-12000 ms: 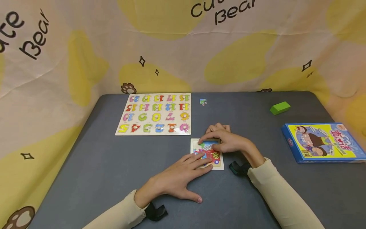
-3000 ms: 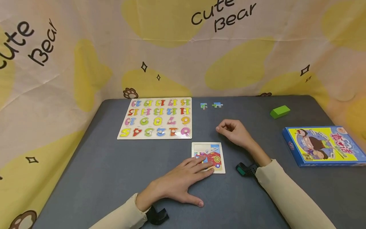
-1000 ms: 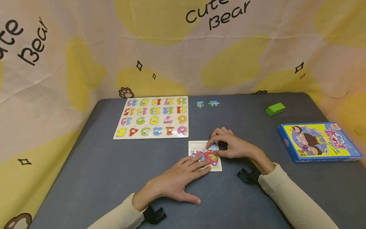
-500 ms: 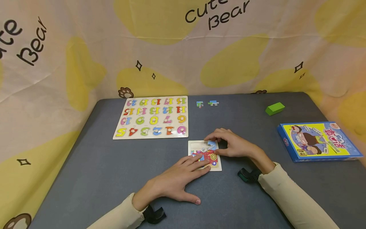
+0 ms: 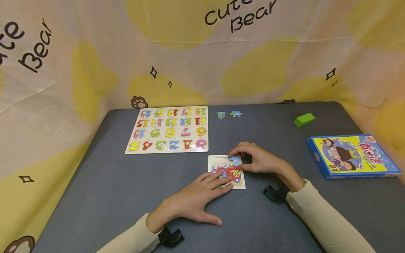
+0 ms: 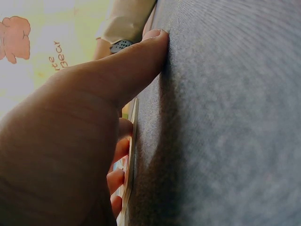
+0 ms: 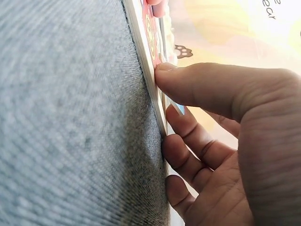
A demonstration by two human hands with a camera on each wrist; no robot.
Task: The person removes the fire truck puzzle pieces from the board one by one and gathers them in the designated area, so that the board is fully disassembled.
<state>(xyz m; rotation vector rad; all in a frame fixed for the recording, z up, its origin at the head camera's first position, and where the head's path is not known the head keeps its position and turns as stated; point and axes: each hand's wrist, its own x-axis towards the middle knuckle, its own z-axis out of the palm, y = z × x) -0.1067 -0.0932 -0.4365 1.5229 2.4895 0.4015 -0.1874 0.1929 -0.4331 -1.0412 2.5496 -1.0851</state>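
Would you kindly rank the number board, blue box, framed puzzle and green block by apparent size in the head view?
Number board and blue box: too close to rank
Framed puzzle, partly covered
Green block

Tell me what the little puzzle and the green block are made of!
Little puzzle: probably wood or stiff board, with a pale, plain edge and a printed, coloured face. Green block: perhaps painted wood or foam; its even colour without glints looks matte.

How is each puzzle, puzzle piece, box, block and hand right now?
Small puzzle: partly filled
Blue piece: tilted up
Two loose pieces: out, lying flat
Number board: filled
Box: closed
Green block: lying down
Left hand: spread, touching puzzle
Right hand: fingers curled, pinching blue piece
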